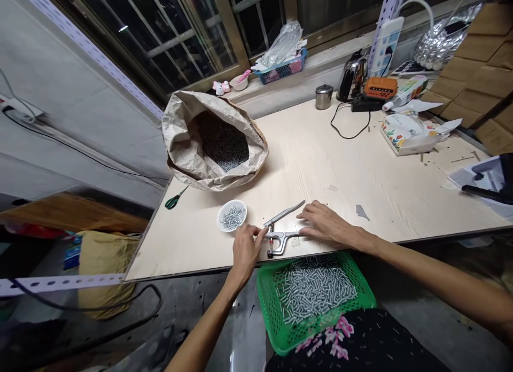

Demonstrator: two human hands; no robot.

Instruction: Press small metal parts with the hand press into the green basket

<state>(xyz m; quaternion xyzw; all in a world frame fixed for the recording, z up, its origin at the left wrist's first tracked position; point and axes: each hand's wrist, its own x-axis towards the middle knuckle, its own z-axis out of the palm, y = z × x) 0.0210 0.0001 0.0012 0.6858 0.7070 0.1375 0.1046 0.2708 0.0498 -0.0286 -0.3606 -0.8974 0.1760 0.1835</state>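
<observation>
Snap-fastener pliers (pixel 282 242) lie near the table's front edge, their two silver handles spread apart and a spring between them. My right hand (pixel 326 225) is at the handle end, fingers curled on the lower handle. My left hand (pixel 246 249) is at the jaw end, thumb and forefinger pinched together; what they hold, if anything, is too small to make out. A white bowl (pixel 233 216) of small metal pieces stands just beyond my left hand. Below the table edge, a green basket (pixel 266 313) holds many small silver cylindrical pieces.
A large open paper sack (pixel 180 147) with metal pieces stands at the back left, near green-handled scissors (pixel 172 202). Farther right are a metal canister (pixel 324 97), a kettle (pixel 352 75), an orange device (pixel 380 87), a tissue pack (pixel 404 134) and cardboard (pixel 476 67).
</observation>
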